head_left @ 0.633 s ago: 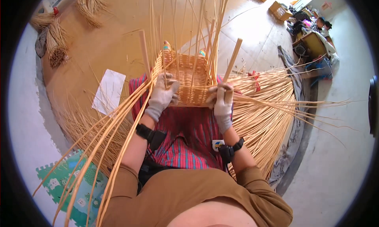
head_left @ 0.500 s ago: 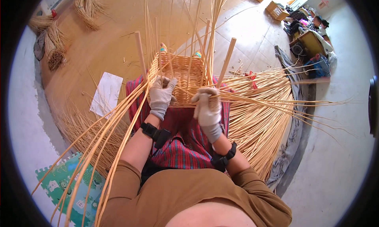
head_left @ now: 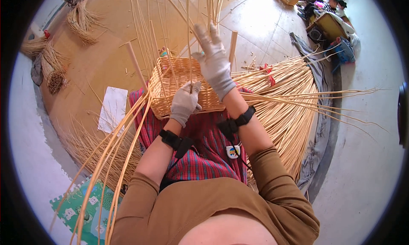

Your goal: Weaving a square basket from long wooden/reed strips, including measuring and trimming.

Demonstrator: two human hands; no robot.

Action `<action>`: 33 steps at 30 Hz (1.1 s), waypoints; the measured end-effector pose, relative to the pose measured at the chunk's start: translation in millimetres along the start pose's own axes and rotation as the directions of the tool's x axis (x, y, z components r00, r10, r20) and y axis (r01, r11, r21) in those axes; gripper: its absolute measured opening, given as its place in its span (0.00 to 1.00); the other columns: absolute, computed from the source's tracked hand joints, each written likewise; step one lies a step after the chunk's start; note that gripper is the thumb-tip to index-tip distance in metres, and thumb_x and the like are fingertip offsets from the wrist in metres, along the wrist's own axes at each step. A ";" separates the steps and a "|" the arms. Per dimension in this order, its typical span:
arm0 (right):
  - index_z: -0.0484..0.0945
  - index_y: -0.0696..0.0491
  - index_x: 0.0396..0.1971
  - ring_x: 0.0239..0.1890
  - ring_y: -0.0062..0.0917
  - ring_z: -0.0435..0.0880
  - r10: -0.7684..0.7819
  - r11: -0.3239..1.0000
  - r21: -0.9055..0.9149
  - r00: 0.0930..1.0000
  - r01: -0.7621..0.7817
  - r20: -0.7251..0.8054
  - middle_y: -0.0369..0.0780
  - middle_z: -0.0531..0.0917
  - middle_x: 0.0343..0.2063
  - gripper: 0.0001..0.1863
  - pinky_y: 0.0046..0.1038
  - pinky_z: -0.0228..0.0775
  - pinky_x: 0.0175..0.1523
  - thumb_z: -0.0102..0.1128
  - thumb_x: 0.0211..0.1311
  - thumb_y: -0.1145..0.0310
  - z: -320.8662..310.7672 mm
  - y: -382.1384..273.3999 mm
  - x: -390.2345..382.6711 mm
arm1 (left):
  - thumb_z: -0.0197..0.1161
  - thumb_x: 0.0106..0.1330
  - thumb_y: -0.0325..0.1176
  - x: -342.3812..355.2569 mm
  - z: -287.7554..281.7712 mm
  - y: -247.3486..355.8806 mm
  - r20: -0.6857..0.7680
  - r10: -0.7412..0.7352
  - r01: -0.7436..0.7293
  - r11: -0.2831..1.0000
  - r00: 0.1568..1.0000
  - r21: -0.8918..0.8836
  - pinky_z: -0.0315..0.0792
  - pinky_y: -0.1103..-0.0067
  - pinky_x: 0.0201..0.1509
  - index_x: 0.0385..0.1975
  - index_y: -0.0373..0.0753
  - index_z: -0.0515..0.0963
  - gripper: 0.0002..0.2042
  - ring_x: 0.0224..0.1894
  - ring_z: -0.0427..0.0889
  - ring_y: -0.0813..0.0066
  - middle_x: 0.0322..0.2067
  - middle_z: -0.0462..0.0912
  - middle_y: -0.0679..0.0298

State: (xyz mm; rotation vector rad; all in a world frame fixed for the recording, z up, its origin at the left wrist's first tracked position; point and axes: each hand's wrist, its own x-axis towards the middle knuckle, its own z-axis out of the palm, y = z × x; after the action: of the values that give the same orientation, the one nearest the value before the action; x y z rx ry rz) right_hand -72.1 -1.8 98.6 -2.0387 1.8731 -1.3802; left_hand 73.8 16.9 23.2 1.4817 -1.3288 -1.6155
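Note:
A partly woven wicker basket (head_left: 162,107) lies on my lap, over a red plaid cloth (head_left: 202,168). At its near wall my left hand (head_left: 184,103), in a pale work glove, is closed with thumb and fingers pinching a thin upright wicker rod (head_left: 190,53). Higher and to the right, my gloved right hand (head_left: 214,65) is raised over the basket's right side, its fingers stretched upward and apart beside the tall rods (head_left: 211,6). Thick wooden stakes stand at the corners, among them a left stake (head_left: 136,66) and a right stake (head_left: 233,49).
Long rods (head_left: 106,153) fan out to the lower left, and others (head_left: 306,101) reach right. A big pile of rods (head_left: 281,130) lies at my right on grey cloth. Bundles (head_left: 54,70) lie at the left wall. Two people (head_left: 336,5) sit at the far right.
My right hand has risen from the near right corner, its fingers now stretched upward. My left hand has shifted right along the near wall. The basket appears farther left and tilted differently.

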 end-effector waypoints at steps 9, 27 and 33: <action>0.70 0.53 0.67 0.35 0.30 0.90 0.591 0.629 0.328 0.708 -0.704 0.386 0.47 0.88 0.42 0.23 0.30 0.81 0.39 0.53 0.76 0.64 -37.9 17.2 -153.4 | 0.67 0.74 0.34 -4.1 -4.6 -13.3 0.007 0.155 -0.152 0.979 0.988 -0.137 0.81 0.80 0.26 0.55 0.37 0.75 0.15 0.21 0.84 0.78 0.35 0.82 0.65; 0.78 0.48 0.60 0.45 0.36 0.87 -0.521 0.780 0.578 0.759 0.240 0.389 0.42 0.83 0.51 0.27 0.37 0.81 0.48 0.70 0.61 0.60 35.7 -95.0 -140.4 | 0.64 0.75 0.38 -115.4 -146.5 -87.9 -0.108 0.501 -0.512 0.850 0.859 -0.126 0.83 0.72 0.48 0.52 0.34 0.83 0.14 0.38 0.88 0.74 0.37 0.88 0.59; 0.78 0.47 0.55 0.48 0.38 0.83 -0.785 0.382 0.813 0.618 0.439 0.035 0.40 0.84 0.44 0.22 0.37 0.75 0.55 0.66 0.63 0.58 56.8 -168.6 -141.4 | 0.59 0.77 0.38 -119.6 -128.9 -88.0 -0.343 0.283 -0.375 0.895 0.896 -0.242 0.76 0.67 0.58 0.58 0.36 0.75 0.17 0.42 0.84 0.75 0.36 0.86 0.63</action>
State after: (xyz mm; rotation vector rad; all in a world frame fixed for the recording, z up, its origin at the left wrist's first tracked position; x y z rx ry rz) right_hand 112.2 129.9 81.8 -2.3070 0.1356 -1.2867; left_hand 241.5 117.5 2.7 1.1793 -1.0402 -1.2471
